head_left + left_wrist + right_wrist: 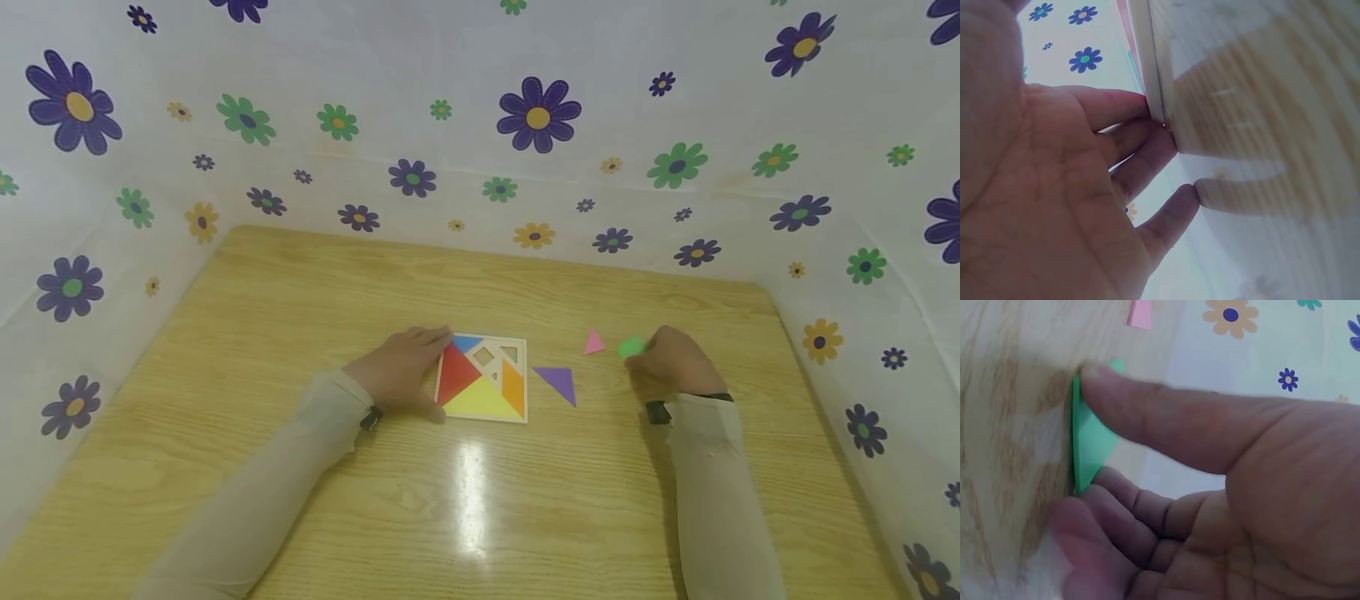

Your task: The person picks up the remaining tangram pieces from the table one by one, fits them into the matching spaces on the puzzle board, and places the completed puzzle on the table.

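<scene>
A tangram board (pixel 480 421) with a pale frame lies flat, holding red (pixel 456 377), yellow (pixel 480 398), blue (pixel 467 342) and orange pieces (pixel 513 385); bare pale parts with cut-outs show at its upper right. My left hand (pixel 405 371) rests along the board's left side, extended fingertips touching its edge in the left wrist view. At the right, my right hand (pixel 678 362) pinches a green tangram piece (pixel 1094 437) between thumb and fingers, against or just over the tabletop; its full outline is partly covered. A purple triangle (pixel 559 383) and a small pink triangle (pixel 594 342) lie between board and right hand.
The wood-grain table (pixel 337 283) carries a bright light reflection in front of the board. White flower-printed cloth (pixel 465 83) rises behind the table and along both sides.
</scene>
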`<state>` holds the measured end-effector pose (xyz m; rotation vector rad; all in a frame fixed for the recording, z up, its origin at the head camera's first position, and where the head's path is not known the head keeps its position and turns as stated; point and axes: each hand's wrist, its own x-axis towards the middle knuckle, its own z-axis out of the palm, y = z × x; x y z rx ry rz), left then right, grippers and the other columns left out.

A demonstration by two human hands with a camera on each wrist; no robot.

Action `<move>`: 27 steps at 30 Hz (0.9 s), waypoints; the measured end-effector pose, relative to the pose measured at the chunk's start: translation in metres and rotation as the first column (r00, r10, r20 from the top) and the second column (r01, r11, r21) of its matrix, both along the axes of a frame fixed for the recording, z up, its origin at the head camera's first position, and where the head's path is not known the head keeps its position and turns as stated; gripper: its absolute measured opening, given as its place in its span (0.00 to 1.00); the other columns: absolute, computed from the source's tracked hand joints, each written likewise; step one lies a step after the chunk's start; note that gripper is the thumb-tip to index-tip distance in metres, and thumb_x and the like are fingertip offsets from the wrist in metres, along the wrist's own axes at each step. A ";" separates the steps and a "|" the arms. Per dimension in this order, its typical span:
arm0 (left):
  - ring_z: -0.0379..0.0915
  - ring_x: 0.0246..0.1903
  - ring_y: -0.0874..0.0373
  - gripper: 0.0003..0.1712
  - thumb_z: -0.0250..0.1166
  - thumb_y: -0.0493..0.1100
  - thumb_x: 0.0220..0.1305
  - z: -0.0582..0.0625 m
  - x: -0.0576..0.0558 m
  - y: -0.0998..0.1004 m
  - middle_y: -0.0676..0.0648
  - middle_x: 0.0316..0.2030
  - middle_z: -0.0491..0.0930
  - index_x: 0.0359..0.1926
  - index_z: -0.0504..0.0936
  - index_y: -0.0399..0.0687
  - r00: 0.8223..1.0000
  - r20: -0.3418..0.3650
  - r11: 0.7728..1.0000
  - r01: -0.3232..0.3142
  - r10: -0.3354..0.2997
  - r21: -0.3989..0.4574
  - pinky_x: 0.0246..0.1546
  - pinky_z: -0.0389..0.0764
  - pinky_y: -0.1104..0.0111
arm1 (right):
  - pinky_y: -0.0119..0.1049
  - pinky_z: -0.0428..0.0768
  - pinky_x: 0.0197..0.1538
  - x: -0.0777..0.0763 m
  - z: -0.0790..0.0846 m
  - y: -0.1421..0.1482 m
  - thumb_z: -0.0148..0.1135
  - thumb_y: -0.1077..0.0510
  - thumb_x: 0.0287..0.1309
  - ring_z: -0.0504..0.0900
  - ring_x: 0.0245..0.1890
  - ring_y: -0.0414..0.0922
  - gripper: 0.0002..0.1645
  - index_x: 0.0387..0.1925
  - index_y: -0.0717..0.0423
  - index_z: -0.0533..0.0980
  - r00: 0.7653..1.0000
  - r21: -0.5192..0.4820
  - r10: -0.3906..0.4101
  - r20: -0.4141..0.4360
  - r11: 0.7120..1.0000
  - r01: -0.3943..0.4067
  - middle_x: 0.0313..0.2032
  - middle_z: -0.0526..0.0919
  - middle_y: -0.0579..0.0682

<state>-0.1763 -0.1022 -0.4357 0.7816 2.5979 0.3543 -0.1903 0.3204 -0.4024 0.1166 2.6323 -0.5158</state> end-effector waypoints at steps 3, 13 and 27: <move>0.43 0.80 0.45 0.71 0.76 0.71 0.49 0.000 0.000 0.000 0.47 0.82 0.48 0.83 0.49 0.46 1.000 -0.001 1.000 -0.001 0.001 0.000 0.79 0.50 0.52 | 0.60 0.78 0.58 0.001 0.003 0.000 0.68 0.47 0.64 0.78 0.50 0.63 0.34 0.51 0.78 0.76 1.000 -0.014 0.017 0.023 1.000 -0.016 0.52 0.80 0.73; 0.43 0.80 0.44 0.71 0.76 0.69 0.50 0.002 0.001 0.001 0.46 0.82 0.48 0.83 0.49 0.45 1.000 0.012 1.000 0.000 0.000 0.017 0.79 0.50 0.51 | 0.65 0.73 0.63 0.002 0.003 -0.001 0.67 0.48 0.66 0.74 0.59 0.66 0.39 0.60 0.79 0.70 0.999 -0.048 0.034 0.033 0.998 -0.033 0.62 0.73 0.76; 0.43 0.80 0.44 0.71 0.77 0.69 0.49 0.006 0.003 0.000 0.46 0.82 0.49 0.83 0.50 0.44 1.000 0.017 0.999 -0.006 0.005 0.033 0.79 0.51 0.51 | 0.60 0.76 0.60 -0.001 0.003 -0.012 0.67 0.50 0.66 0.76 0.53 0.62 0.30 0.53 0.76 0.77 0.996 -0.110 0.086 -0.028 0.990 -0.088 0.55 0.79 0.69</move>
